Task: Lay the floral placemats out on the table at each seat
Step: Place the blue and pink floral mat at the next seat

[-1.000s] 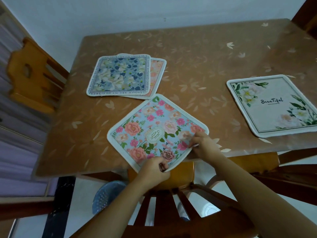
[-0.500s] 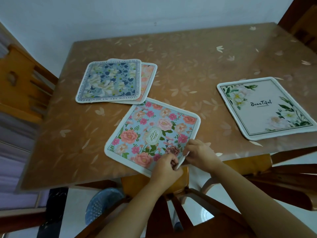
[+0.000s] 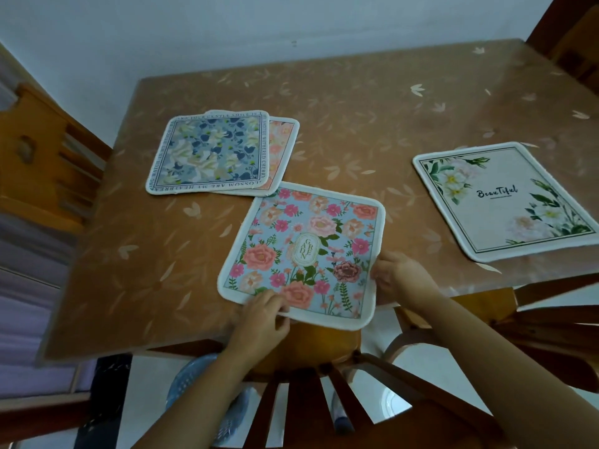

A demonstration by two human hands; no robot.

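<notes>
A light-blue placemat with pink flowers [image 3: 308,247] lies at the table's near edge, its front rim hanging slightly over. My left hand [image 3: 264,314] pinches its front-left edge and my right hand [image 3: 397,278] grips its right edge. Farther left, a blue-and-cream floral placemat [image 3: 207,153] rests on top of a peach one [image 3: 280,150], of which only the right strip shows. A white placemat with green leaves and the word "Beautiful" [image 3: 499,199] lies flat at the right.
The table [image 3: 372,118] has a brown leaf-patterned cover. A wooden chair [image 3: 42,160] stands at the left side. Another chair's back [image 3: 356,384] is right below my hands. A blue basket [image 3: 194,393] sits on the floor under the table.
Both hands have turned the pink-flowered placemat from a diamond angle to nearly square with the table edge, my left hand sliding to its front-left edge.
</notes>
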